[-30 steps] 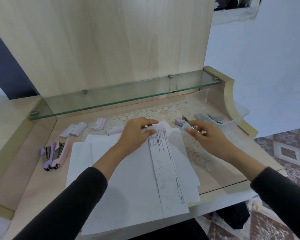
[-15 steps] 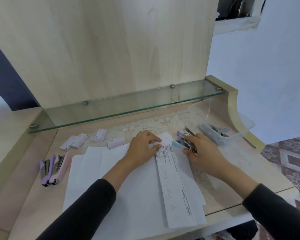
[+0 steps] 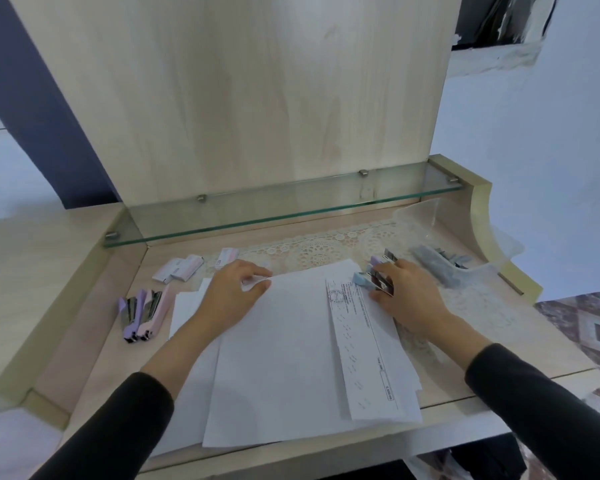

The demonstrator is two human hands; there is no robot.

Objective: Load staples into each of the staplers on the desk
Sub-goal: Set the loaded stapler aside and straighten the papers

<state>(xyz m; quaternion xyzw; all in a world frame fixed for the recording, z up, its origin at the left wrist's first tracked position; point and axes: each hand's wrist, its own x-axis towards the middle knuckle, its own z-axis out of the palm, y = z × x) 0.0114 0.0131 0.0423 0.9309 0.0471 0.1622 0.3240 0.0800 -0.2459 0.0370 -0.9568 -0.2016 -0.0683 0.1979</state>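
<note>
Blue stapler (image 3: 362, 280): at the far right corner of the paper stack (image 3: 284, 358), its pale blue nose over the far end of the printed slip (image 3: 357, 348).
Long axis: roughly left to right, nose to the left, bare metal magazine running back under the fingers.
Right hand (image 3: 409, 299): curled round the blue stapler from the right, fingers over its metal part. It is the nearer hand by far.
Left hand (image 3: 232, 296): on the stack's far left corner, well apart from the stapler, fingers loosely bent at the top sheet's edge. I cannot tell whether it pinches that edge or only rests there.
Lilac stapler (image 3: 376, 261): just beyond the blue one, off the stack's far right corner. Whether the right hand touches it too is unclear.
Staple boxes (image 3: 178, 270): 3 small pale boxes beyond the stack's far left corner, nearer the left hand, so a refill would likely come from that side.
Open staplers (image 3: 142, 311): 2, lilac and pink, side by side left of the stack, magazines showing.
Clear plastic tub (image 3: 426, 211): right of the stack's far corner, with grey metal pieces inside.
Lace mat (image 3: 312, 251): beyond the stack, under the glass shelf (image 3: 291, 209).
Desk (image 3: 94, 341): pale wood and carries everything.
Writing: the slip has a round stamp, printed rows and a boxed figure at its near end, all too small to read. The box labels are illegible and no brand is visible.
</note>
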